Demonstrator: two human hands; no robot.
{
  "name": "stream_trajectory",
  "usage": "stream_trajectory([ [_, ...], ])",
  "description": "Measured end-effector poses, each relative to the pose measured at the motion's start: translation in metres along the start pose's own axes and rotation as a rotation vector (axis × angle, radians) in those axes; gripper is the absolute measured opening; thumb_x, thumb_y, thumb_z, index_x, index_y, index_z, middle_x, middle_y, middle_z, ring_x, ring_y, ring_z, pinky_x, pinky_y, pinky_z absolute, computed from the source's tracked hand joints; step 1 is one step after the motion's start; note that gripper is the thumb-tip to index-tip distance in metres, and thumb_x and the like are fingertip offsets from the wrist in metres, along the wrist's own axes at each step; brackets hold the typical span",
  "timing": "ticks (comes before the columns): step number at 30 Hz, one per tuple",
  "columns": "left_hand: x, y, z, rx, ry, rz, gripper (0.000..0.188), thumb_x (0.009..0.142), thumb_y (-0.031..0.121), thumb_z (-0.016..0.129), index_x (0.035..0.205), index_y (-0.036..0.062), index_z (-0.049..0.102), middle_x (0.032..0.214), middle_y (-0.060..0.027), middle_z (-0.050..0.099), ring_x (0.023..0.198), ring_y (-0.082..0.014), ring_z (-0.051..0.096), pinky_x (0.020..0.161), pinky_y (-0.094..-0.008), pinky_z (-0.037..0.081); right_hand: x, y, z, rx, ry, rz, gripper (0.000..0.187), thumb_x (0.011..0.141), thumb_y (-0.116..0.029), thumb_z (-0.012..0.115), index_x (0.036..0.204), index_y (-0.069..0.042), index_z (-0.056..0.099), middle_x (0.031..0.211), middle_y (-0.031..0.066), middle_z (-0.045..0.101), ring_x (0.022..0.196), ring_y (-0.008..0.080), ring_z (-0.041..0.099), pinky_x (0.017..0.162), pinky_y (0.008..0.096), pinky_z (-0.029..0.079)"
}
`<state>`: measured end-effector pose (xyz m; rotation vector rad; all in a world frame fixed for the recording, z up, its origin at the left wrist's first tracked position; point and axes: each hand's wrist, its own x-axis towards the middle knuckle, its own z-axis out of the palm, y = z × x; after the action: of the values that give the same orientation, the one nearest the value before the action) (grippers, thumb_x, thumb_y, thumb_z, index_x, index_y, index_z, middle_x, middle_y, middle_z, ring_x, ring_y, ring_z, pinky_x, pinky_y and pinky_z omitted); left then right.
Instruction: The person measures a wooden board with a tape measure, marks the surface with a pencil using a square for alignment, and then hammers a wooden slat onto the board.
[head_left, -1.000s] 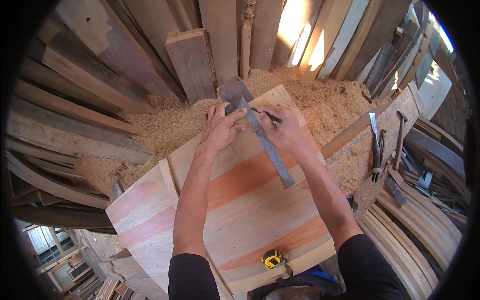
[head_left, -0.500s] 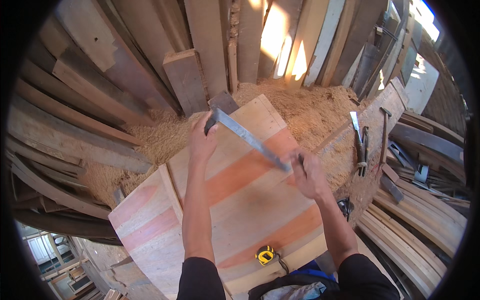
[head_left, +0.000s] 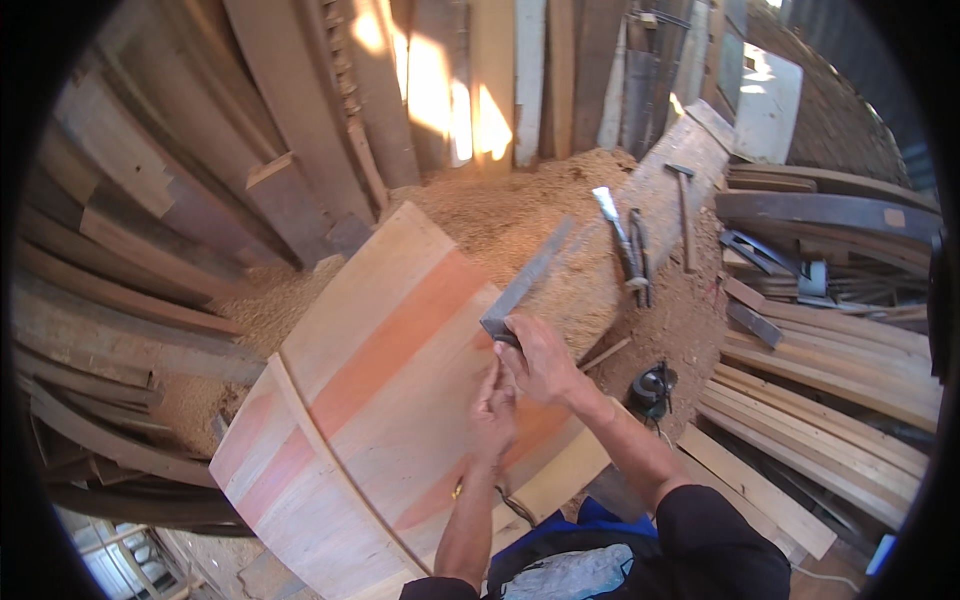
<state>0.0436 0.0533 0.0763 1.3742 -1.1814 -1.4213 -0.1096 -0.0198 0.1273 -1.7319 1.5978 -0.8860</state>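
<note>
My right hand point(head_left: 545, 365) is closed round the dark stock of a square point(head_left: 527, 282), its grey metal blade pointing up and away past the panel's right edge. Just below it, my left hand point(head_left: 493, 412) has its fingers drawn together and their tips against the right hand. Whatever those fingers hold is hidden. Both hands are above a wide wooden panel point(head_left: 350, 400) of pale boards with orange and pink stripes. Across its left part lies a thin wooden strip point(head_left: 318, 438). A bit of a yellow tape measure point(head_left: 457, 489) peeks out beside my left forearm.
Sawdust point(head_left: 480, 215) is heaped behind the panel, below upright planks point(head_left: 300, 110). On a board to the right lie a chisel point(head_left: 620, 235), pliers point(head_left: 642, 255) and a hammer point(head_left: 685, 215). A dark power tool point(head_left: 652, 388) and stacked timber point(head_left: 800, 430) are at the right.
The square has passed from my left hand to my right and swung round to point away. My left hand has come down and right to meet the right hand. The view has shifted right.
</note>
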Motion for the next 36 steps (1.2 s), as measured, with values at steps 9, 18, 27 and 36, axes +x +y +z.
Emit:
stream_trajectory([
  [9,0.015,-0.059,-0.056,1.317,0.224,-0.002,0.084,0.095,0.036,0.065,0.163,0.0016,0.029,0.166,-0.0383,0.017,0.155,-0.0558,0.014,0.125,-0.0669,0.011,0.072,0.142,-0.168,-0.778,-0.253,0.345,0.032,0.104,-0.021,0.052,0.093,0.001,0.072,0.081,0.0146,0.069,0.070,0.0336,0.067,0.070,0.0480,0.058],
  [18,0.020,-0.052,-0.050,1.401,0.266,0.054,0.081,0.095,0.038,0.060,0.161,0.0011,0.031,0.166,-0.0359,0.021,0.153,-0.0561,0.017,0.124,-0.0680,0.012,0.085,0.279,-0.199,-0.758,-0.006,0.496,0.028,0.091,-0.021,0.067,0.110,-0.003,0.074,0.114,0.0256,0.072,0.111,0.0442,0.069,0.095,0.0530,0.055],
  [27,0.021,-0.071,-0.059,1.428,0.309,0.110,0.077,0.096,0.037,0.058,0.161,0.0045,0.033,0.165,-0.0356,0.024,0.151,-0.0562,0.022,0.123,-0.0680,0.013,0.033,0.227,-0.173,-0.514,0.139,0.344,0.042,0.094,-0.027,0.066,0.129,-0.003,0.063,0.120,0.0302,0.063,0.114,0.0472,0.062,0.098,0.0571,0.050],
  [36,0.020,-0.063,-0.059,1.437,0.295,0.080,0.071,0.100,0.034,0.053,0.162,0.0063,0.032,0.167,-0.0326,0.022,0.154,-0.0532,0.019,0.124,-0.0659,0.012,-0.083,0.080,-0.055,-0.335,-0.515,0.104,0.027,0.091,-0.034,0.071,0.093,-0.008,0.073,0.084,0.0175,0.074,0.079,0.0369,0.075,0.069,0.0502,0.060],
])
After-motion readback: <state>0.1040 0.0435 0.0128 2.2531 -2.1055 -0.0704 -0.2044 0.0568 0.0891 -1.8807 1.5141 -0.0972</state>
